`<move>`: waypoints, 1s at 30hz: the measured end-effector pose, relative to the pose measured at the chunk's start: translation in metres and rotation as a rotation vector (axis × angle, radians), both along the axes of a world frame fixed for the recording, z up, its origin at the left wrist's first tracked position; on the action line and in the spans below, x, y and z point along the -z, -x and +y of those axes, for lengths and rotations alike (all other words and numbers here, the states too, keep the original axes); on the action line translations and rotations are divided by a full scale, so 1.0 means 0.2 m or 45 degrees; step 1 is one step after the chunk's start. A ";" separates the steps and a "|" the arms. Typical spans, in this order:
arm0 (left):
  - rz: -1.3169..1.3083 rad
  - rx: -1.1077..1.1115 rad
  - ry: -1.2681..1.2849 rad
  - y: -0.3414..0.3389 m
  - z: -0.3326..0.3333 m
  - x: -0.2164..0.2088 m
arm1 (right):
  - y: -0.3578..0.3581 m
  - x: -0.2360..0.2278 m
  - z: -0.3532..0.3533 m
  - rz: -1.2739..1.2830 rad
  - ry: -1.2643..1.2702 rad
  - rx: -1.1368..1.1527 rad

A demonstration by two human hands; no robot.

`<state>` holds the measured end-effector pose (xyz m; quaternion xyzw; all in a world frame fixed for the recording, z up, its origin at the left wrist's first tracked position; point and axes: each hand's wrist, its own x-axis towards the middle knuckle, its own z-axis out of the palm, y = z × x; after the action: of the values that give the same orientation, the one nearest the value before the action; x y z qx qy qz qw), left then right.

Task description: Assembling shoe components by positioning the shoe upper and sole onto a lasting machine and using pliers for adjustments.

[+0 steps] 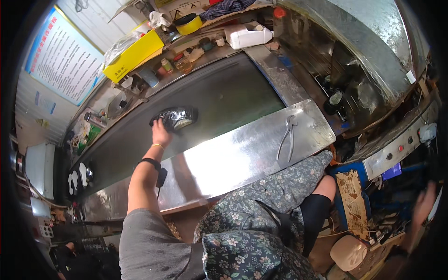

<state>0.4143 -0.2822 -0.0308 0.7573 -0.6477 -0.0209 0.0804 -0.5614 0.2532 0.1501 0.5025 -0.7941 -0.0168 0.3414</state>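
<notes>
A glossy black shoe (183, 114) lies on its side on the dark green conveyor belt (233, 88), a pale patch showing on its near edge. My left hand (161, 133) reaches forward and grips the shoe's left end, fingers curled over it. At the far right edge, beside the machine's control panel, my right hand (423, 201) is smeared by motion, so its fingers do not show clearly. A pair of metal pincers (288, 135) rests on the shiny steel ledge (224, 161) in front of the belt.
White sole-shaped pieces (83, 173) lie at the belt's left end. Behind the belt are a yellow box (133, 56), several jars, a yellow tape roll (188, 24) and a white jug (247, 35). On the right stands a control panel (396, 151) with buttons.
</notes>
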 end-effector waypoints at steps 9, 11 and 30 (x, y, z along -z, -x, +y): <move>-0.238 -0.146 -0.264 -0.17 -0.36 -0.08 | -1.73 1.31 0.22 -1.164 -0.280 0.384; -0.187 0.093 -0.067 -0.13 -0.28 -0.12 | -1.89 1.37 0.33 -1.357 -0.296 0.476; 1.141 1.553 -0.382 1.53 1.00 -0.53 | -2.17 0.30 -1.18 -1.655 0.555 -1.180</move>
<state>0.1082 -0.0827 0.0758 0.1882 -0.8463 -0.4538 0.2058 -0.1279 0.0167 0.0902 0.6111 -0.5308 0.5741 -0.1236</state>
